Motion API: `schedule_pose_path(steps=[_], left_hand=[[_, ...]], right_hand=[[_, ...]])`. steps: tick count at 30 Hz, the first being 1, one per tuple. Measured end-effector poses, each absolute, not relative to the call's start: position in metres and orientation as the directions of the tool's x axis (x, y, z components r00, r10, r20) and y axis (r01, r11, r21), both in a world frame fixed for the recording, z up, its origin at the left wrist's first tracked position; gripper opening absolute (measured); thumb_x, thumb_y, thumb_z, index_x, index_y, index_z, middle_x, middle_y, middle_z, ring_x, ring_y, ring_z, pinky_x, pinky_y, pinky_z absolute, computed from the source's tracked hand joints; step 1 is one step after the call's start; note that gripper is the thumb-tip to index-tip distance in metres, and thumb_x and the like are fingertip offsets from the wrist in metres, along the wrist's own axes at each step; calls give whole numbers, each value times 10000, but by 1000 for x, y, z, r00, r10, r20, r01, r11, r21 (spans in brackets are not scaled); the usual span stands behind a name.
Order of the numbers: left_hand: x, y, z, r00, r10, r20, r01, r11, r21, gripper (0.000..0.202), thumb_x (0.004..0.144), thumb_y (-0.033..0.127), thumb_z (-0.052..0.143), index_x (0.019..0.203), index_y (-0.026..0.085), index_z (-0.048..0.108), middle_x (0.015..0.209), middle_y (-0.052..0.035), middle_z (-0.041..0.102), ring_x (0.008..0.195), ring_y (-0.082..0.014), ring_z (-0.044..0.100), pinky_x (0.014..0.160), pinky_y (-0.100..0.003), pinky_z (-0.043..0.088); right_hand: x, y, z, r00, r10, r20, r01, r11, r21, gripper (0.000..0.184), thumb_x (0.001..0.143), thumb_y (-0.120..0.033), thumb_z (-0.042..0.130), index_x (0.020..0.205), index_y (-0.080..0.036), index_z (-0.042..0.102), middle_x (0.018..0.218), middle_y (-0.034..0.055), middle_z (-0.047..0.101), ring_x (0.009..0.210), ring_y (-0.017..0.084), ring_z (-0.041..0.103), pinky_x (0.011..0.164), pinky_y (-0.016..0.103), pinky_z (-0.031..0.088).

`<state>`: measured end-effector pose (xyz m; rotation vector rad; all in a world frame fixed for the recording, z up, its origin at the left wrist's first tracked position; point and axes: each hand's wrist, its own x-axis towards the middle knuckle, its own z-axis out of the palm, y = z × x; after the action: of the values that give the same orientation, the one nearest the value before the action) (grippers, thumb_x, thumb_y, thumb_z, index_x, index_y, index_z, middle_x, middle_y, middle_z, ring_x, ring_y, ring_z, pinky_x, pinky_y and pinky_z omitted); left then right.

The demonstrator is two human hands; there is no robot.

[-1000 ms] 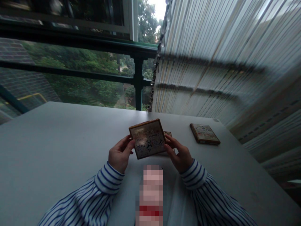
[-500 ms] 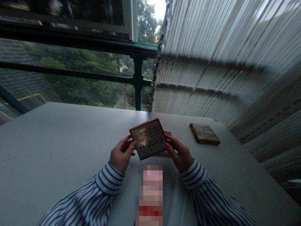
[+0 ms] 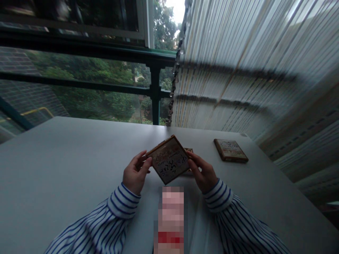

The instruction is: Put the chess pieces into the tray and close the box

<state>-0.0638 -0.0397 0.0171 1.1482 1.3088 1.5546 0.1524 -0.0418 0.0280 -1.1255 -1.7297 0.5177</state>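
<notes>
Between my two hands a flat, brown-edged Chinese chess box [image 3: 169, 162] is raised over the table, tilted and turned cornerwise, its printed face with dark lettering toward me. My left hand [image 3: 135, 173] pinches its left corner, thumb in front and fingers behind. At the right corner, my right hand [image 3: 203, 173] grips it the same way. Behind it lies a second box-like thing [image 3: 190, 150], mostly hidden, with a patterned brown part showing. I cannot tell whether the held piece is a whole box or only a lid.
A similar flat box [image 3: 231, 150] lies on the white table [image 3: 87, 169] at the right. A pixelated patch [image 3: 171, 215] covers something at the near middle. Beyond the table stand a green railing [image 3: 155, 91] with windows and a string curtain [image 3: 225, 70].
The held box has rotated clockwise between my hands, so its lower corner now points down toward me. My hands have barely shifted, and the box at the right has stayed put.
</notes>
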Motion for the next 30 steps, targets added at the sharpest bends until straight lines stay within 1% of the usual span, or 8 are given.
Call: schedule_pose_path(steps=[5, 11, 14, 18, 22, 25, 30], left_hand=[[-64, -39, 17, -301, 943, 145, 12, -149, 989, 528, 658, 428, 621, 1063, 98, 544, 782, -50, 608, 605, -114, 554, 464, -221, 476], [-65, -39, 17, -322, 934, 152, 83, -132, 988, 491, 642, 453, 621, 990, 108, 607, 800, -58, 648, 556, -110, 548, 473, -240, 486], [-66, -39, 15, -318, 931, 180, 124, -147, 981, 448, 634, 441, 631, 949, 122, 633, 790, -61, 669, 593, -132, 579, 539, -266, 507], [-68, -38, 13, -294, 930, 222, 157, -182, 971, 393, 612, 404, 661, 912, 150, 651, 854, -65, 679, 709, -168, 619, 627, -286, 520], [-68, -39, 13, -291, 921, 257, 171, -215, 962, 397, 604, 378, 674, 933, 157, 648, 887, -70, 677, 775, -188, 624, 677, -306, 517], [-67, -40, 14, -273, 925, 265, 172, -224, 959, 410, 596, 370, 680, 949, 163, 647, 895, -72, 678, 752, -190, 629, 664, -310, 523], [-67, -42, 16, -212, 922, 324, 248, -270, 930, 341, 615, 363, 662, 907, 187, 667, 897, -59, 683, 731, -189, 635, 646, -312, 531]], right_hand=[[153, -41, 27, -116, 851, 512, 486, 499, -718, 327, 840, -254, 426, 1132, -157, 536, 1072, 94, 612, 988, 201, 567, 805, 337, 489], [152, -41, 27, -124, 831, 543, 496, 525, -691, 315, 846, -248, 425, 1125, -166, 545, 1064, 87, 616, 993, 190, 564, 817, 327, 484], [153, -41, 28, -132, 818, 560, 503, 542, -673, 312, 846, -241, 430, 1131, -182, 543, 1056, 79, 618, 977, 183, 569, 826, 328, 477], [155, -42, 30, -160, 781, 603, 493, 593, -637, 315, 842, -210, 436, 1141, -200, 538, 1052, 69, 616, 966, 174, 570, 827, 323, 470], [156, -43, 32, -173, 752, 636, 474, 630, -615, 330, 838, -183, 438, 1153, -217, 529, 1049, 69, 611, 972, 175, 562, 836, 336, 462], [156, -43, 33, -185, 732, 656, 475, 651, -592, 336, 836, -170, 438, 1155, -229, 528, 1048, 74, 606, 974, 176, 557, 833, 345, 463], [155, -43, 34, -202, 695, 690, 456, 691, -561, 349, 826, -137, 447, 1149, -238, 533, 1046, 75, 603, 966, 174, 558, 818, 344, 471]])
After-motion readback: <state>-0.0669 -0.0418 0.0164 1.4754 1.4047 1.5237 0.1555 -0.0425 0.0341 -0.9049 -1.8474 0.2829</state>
